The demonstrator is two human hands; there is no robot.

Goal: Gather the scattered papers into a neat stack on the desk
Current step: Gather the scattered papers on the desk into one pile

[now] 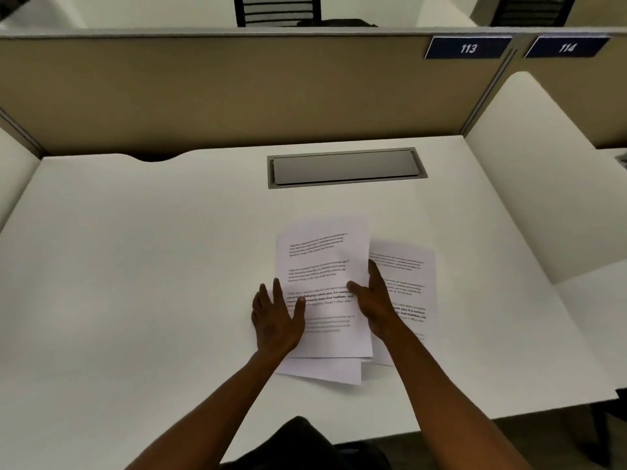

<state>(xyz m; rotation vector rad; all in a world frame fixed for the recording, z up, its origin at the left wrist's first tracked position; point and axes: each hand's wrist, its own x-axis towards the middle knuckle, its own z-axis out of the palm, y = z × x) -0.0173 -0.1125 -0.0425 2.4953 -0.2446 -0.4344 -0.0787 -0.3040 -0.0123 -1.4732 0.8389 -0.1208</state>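
White desk (135, 266) fills the view, and its near edge is cut off. Papers (322, 266) lie near its middle, partly piled, so the lower sheets are mostly hidden and the words are too blurry to read. Left hand (276, 320) lies flat with fingers spread on the pile's left edge. Right hand (373, 300) is open too, pressing the pile's right side. Beyond the papers sits a gray lid (346, 167).

Papers (322, 283) lay overlapped mid-desk (135, 266); one sheet (407, 283) jutted right; cable hatch (346, 167) behind; divider (203, 96) beyond.
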